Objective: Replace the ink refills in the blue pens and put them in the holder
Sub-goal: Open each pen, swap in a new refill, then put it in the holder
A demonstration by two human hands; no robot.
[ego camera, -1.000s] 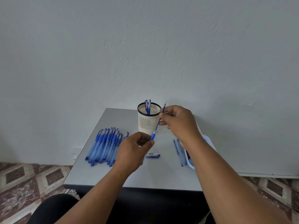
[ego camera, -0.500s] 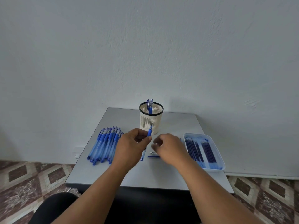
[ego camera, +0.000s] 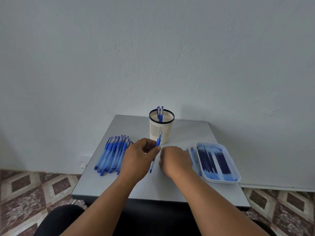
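Left hand [ego camera: 139, 156] pinched a blue pen [ego camera: 155, 153] between thumb and fingers, over the table [ego camera: 102, 181] in front of the holder [ego camera: 161, 129]. Pen's long axis ran steeply, tip up toward the holder, rear end down toward the person. Right hand [ego camera: 175, 160] lay knuckles-up beside it, fingers curled under; whether it held anything could not be told. Holder stood upright with two pens [ego camera: 159, 112] in it.

A table [ego camera: 192, 132] stands against the wall [ego camera: 153, 57]. The holder [ego camera: 161, 129] sits at its far middle with two pens [ego camera: 160, 113] upright in it. A row of pens [ego camera: 112, 154] lies to the left, a tray [ego camera: 237, 176] of refills [ego camera: 214, 159] to the right — two loose refills [ego camera: 193, 155] just beside its left edge. Both hands meet in front of the holder — the left hand [ego camera: 138, 159] with a pen [ego camera: 156, 150], the right hand [ego camera: 175, 160] beside it.
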